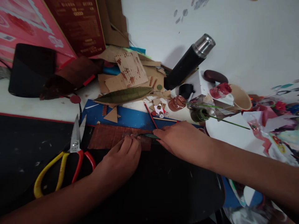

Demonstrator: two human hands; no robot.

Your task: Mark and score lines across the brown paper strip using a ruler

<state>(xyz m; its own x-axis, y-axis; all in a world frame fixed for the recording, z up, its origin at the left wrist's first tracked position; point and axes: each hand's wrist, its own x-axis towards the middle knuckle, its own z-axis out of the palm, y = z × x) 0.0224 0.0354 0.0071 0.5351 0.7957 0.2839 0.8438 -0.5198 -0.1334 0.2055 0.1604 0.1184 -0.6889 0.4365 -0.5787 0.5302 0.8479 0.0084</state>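
A brown-painted cardboard strip (105,137) lies across the near edge of the blue board. My left hand (125,157) has its fingers bent and pressed together on the strip, with something clear and shiny at the fingertips that I cannot make out. In my right hand (184,137) is a slim grey-green tool (150,136), which looks like a craft knife; its tip points left toward my left fingers over the strip. Large scissors (75,146) with yellow and red handles lie partly spread, left of the strip.
Behind the blue board (93,113) are cardboard scraps (132,70), a long green leaf shape (126,95) and a red pencil (150,115). To the right stand a brown paint jar (177,103), a green paint jar (199,115) and a black flask (184,67).
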